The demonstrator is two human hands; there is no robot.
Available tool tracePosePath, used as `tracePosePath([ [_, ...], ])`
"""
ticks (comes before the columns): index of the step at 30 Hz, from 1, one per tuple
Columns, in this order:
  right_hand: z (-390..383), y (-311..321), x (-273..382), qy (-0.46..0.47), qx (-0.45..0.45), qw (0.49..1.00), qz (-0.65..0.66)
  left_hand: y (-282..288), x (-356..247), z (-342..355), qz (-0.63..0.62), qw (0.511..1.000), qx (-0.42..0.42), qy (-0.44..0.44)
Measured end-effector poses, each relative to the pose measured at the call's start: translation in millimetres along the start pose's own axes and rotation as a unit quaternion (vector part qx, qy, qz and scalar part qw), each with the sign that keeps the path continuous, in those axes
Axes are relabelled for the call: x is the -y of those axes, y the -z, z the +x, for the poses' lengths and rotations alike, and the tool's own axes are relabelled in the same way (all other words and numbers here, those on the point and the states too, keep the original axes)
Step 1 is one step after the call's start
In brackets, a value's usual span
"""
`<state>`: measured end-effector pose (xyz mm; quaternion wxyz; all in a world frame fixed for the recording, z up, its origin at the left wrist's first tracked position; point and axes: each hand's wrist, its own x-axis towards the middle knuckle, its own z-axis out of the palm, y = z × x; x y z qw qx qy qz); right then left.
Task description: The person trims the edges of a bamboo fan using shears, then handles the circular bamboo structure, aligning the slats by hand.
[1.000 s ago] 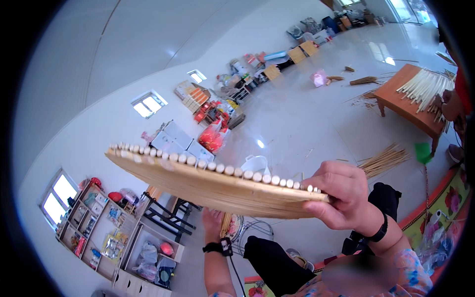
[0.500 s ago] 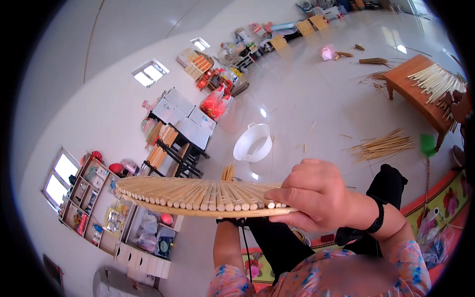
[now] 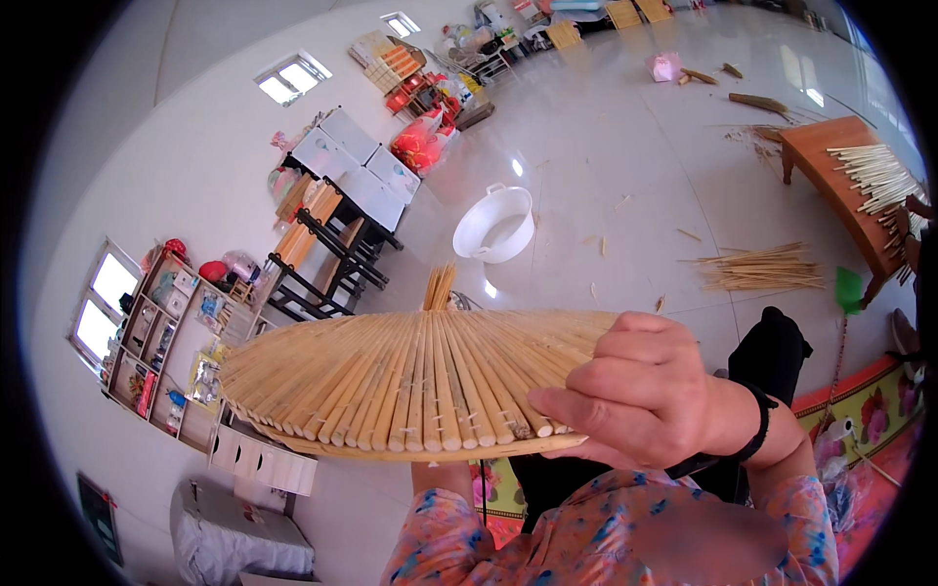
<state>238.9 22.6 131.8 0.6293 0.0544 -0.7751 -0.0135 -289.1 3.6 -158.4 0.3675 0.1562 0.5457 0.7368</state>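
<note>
A wide fan-shaped panel of pale stalks (image 3: 420,381) stretches across the middle of the view. Its stalks lie side by side, held by small stitches, with their cut ends along the near edge. A thin pale strip (image 3: 410,453) runs beneath that edge. At the panel's right end my right hand (image 3: 640,391) is closed, thumb and fingers pinching the rim. My left forearm (image 3: 442,477) goes up under the panel, which hides the left hand. A small upright bundle of stalks (image 3: 440,287) shows just past the panel's far edge.
Beyond the panel, a white basin (image 3: 494,225) sits on the tiled floor. Loose stalks (image 3: 762,268) lie at the right, near a wooden table (image 3: 826,156) bearing more stalks (image 3: 873,176). Another person's hand (image 3: 916,207) is beside it. Shelves (image 3: 147,342) stand at the left.
The panel's near edge has dropped, so more of its upper face shows. My right hand has shifted slightly right and down, still gripping the rim. The whole view has shifted a little.
</note>
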Motion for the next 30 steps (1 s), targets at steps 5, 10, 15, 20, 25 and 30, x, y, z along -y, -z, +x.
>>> tracePosePath([
  [5,-3,0,3,-0.032,0.006,0.999,-0.028,-52,-16,14,0.004,0.999,0.052,-0.007],
  [10,-12,-3,-3,-0.133,-0.027,0.989,-0.065,-131,-45,16,0.019,0.992,0.123,-0.016],
  [15,-32,-11,-23,-0.217,-0.047,0.967,-0.127,-228,-66,-47,0.054,0.986,0.158,0.000],
  [20,-44,-26,-27,-0.233,-0.054,0.954,-0.180,-291,-104,-180,0.111,0.965,0.232,-0.051],
  [25,-56,-45,-18,-0.201,-0.027,0.951,-0.232,-300,-124,-233,0.075,0.901,0.424,-0.056],
  [30,-86,-59,-10,-0.195,0.029,0.948,-0.251,-302,-121,-250,0.078,0.914,0.396,-0.046],
])
